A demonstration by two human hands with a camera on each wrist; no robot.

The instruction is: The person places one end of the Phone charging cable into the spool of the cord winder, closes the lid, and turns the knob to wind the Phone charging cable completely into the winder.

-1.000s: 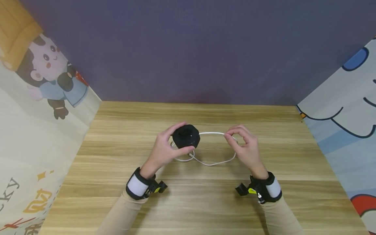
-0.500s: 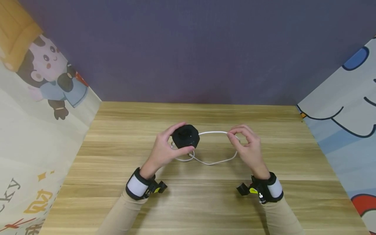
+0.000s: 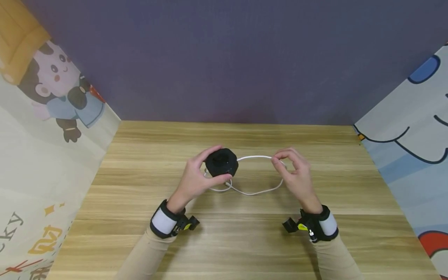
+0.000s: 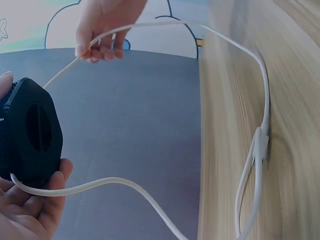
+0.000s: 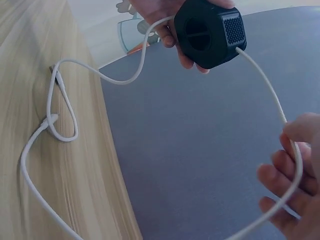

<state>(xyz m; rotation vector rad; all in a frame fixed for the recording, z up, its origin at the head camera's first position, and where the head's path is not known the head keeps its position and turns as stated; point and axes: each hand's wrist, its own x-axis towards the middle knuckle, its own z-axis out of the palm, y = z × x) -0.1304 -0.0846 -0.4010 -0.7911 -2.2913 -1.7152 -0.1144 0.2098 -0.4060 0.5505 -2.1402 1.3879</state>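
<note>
A black hexagonal cable winder (image 3: 221, 162) with a round, ridged dial on its face is held above the table by my left hand (image 3: 196, 177), the thumb on the near side and fingers on the far side. White charging cable (image 3: 255, 156) comes out of two opposite sides of it, as the right wrist view shows. My right hand (image 3: 297, 179) pinches the right-hand stretch between thumb and index finger, off to the right of the winder. From there the cable loops down to the table, where its two plug ends (image 5: 50, 121) lie close together.
The wood-grain table (image 3: 245, 249) runs back to a dark blue-grey wall (image 3: 224, 62). Side panels with cartoon prints (image 3: 70, 89) stand left and right. Each wrist wears a strap with a small camera (image 3: 316, 224).
My right hand has shifted slightly right with the pinched cable, and the stretch beyond the winder is a bit longer. The left hand and winder have stayed in place.
</note>
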